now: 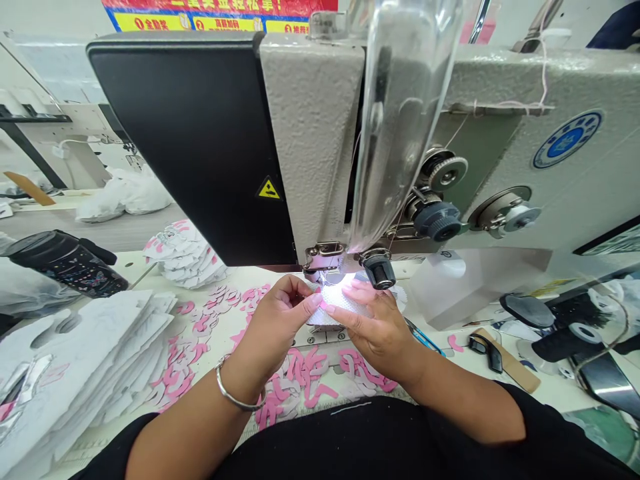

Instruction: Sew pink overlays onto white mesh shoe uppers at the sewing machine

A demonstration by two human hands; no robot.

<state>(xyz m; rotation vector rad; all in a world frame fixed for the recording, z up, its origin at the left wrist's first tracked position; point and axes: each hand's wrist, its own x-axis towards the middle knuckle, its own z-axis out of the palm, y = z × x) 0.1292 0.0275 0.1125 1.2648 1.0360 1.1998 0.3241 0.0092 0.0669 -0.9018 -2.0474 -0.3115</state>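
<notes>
One white cloth (336, 295) under sewing machine (313, 127), center frame
Pinching with left hand (281, 317); steadying with right hand (381, 328), fingers spread.

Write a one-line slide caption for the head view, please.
Left hand and right hand on white fabric beneath a sewing machine, with pink pieces scattered around.

"What's around that black bottle (70, 263)?"

"A white plastic bag (125, 195) beyond it (bunched up, contents hard to make out), and a sewing machine (80, 123) farther back."

"And the red banner (220, 8)?"

"High behind the bottle. Well to the bottle's right sits a black thread cone (560, 347)."
</notes>
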